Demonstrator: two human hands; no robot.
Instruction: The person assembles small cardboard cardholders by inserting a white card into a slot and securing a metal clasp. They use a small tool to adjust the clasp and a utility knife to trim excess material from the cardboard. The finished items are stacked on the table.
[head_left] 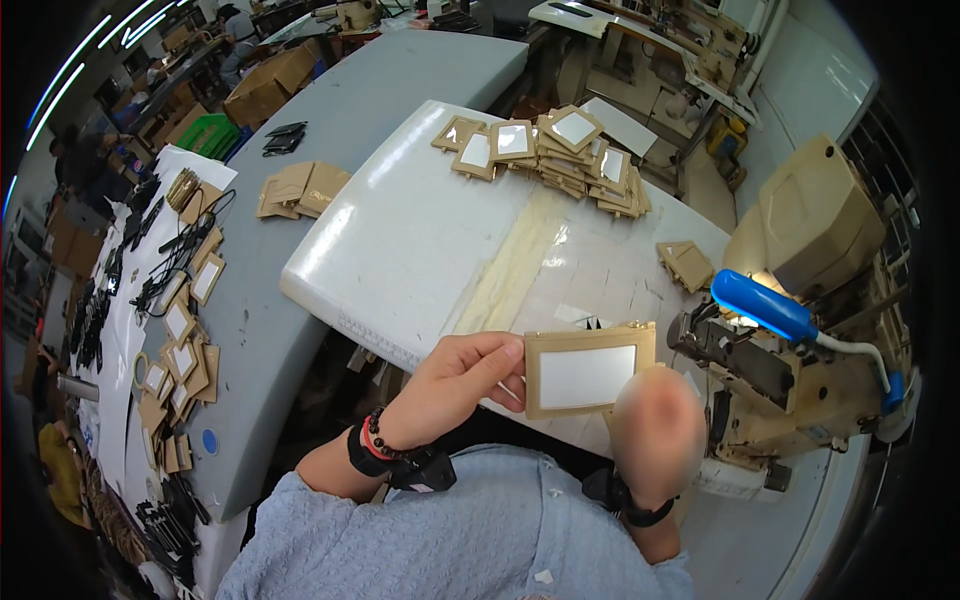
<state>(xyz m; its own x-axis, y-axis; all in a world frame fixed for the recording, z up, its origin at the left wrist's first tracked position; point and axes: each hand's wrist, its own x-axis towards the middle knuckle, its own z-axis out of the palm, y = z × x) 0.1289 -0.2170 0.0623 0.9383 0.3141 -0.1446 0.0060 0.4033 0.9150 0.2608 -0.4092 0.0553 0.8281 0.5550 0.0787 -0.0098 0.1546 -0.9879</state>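
Observation:
A tan card holder (545,400) with a white window is held up in front of my chest, over the near edge of the white sewing table. My left hand (465,375) is closed on its left edge, thumb on the front face. My right hand (657,435) is at the holder's lower right corner, but a blur hides its fingers, so its grip cannot be made out. Just right of the holder stands the sewing machine's head (735,360). A small stack of tan holders (686,265) lies behind it on the table.
A heap of windowed tan holders (575,150) covers the table's far side. A blue-handled lamp (765,305) juts out over the machine. On the grey table (400,90) at left lie more tan pieces (303,188), with black cords (175,255) and holders further left.

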